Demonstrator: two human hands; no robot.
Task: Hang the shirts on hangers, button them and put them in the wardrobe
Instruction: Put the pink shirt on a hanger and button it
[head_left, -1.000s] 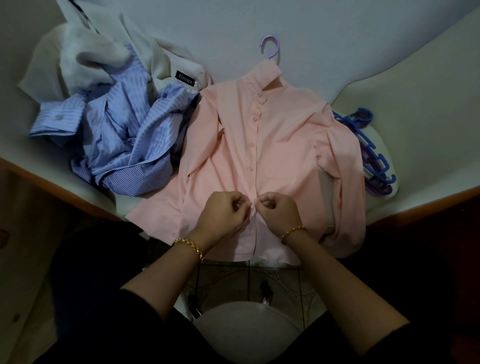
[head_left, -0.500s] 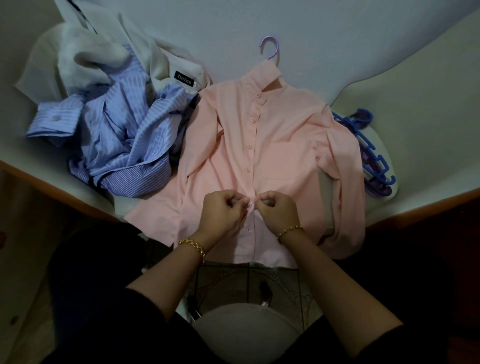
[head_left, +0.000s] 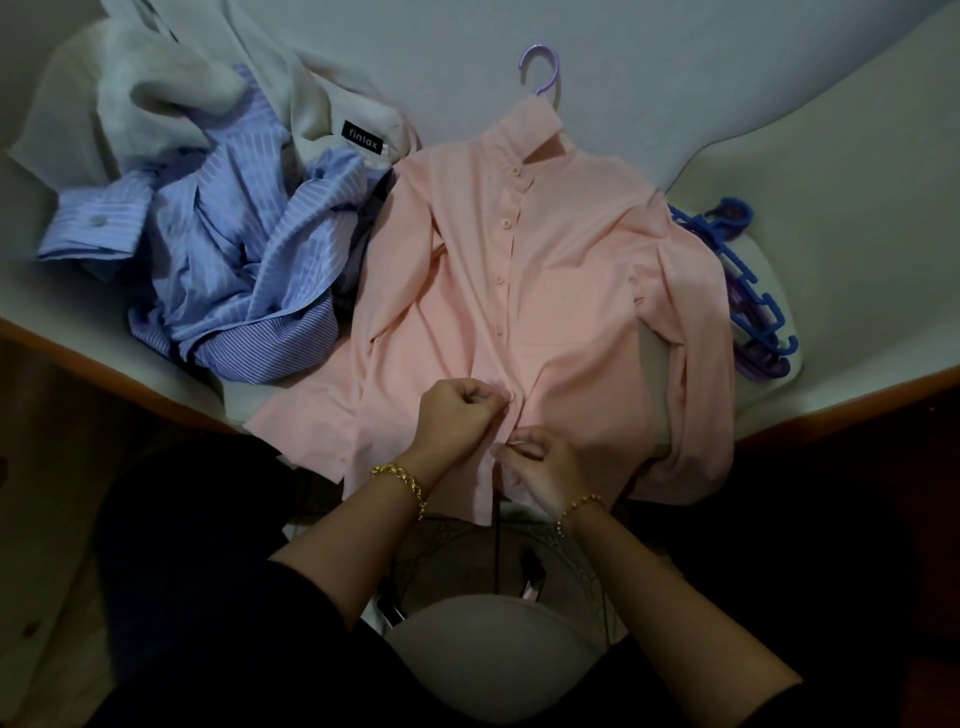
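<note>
L hand & R hand both pinched the shirt placket low down, R nearer the hem. Placket ran straight away from the fingers to the collar. The unfastened bit looked body-side.

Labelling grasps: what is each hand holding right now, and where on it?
Both hold the pink shirt at its front button strip, near the hem. The left hand pinches the strip, and the right hand pinches it just below.

Dim, bluish light; dark lower edges, wide-angle bending
</note>
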